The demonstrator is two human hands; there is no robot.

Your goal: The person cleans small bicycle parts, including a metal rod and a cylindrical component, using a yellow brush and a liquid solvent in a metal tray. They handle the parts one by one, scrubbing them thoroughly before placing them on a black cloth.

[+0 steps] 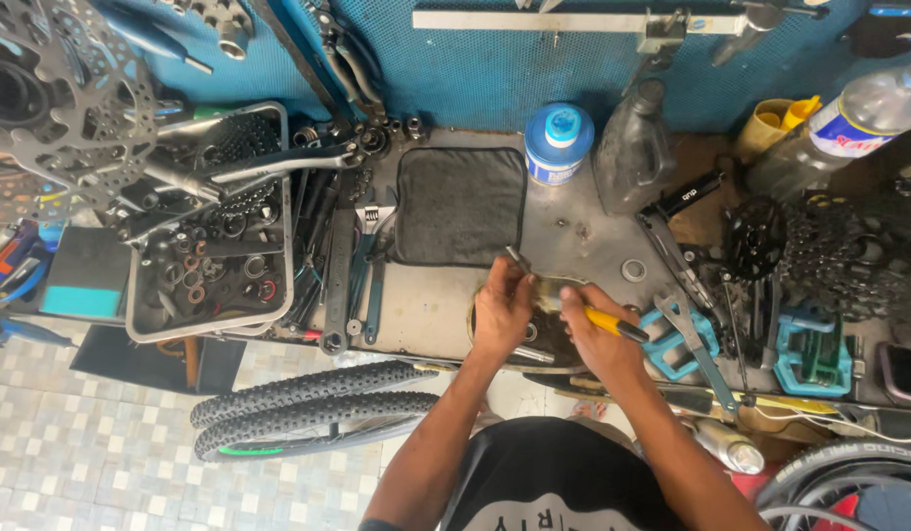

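Note:
My left hand [502, 313] pinches a small metal part [517, 258] over a shallow greasy tray [475, 329] at the front of the workbench. Beside it, my right hand [595, 336] grips a yellow-handled tool [605, 321] whose dark end sticks out to the right. Its working tip points toward the small part, between both hands. The two hands nearly touch. What lies in the tray is mostly hidden beneath them.
A dark cloth [459, 205] lies behind the hands, with a blue-capped tub [558, 144] and a dark bottle [633, 147]. A metal tray of small parts [208, 246] sits left, wrenches [362, 270] beside it, cassettes [819, 251] and teal pedals [810, 354] right. Bicycle tyres [313, 408] lean below.

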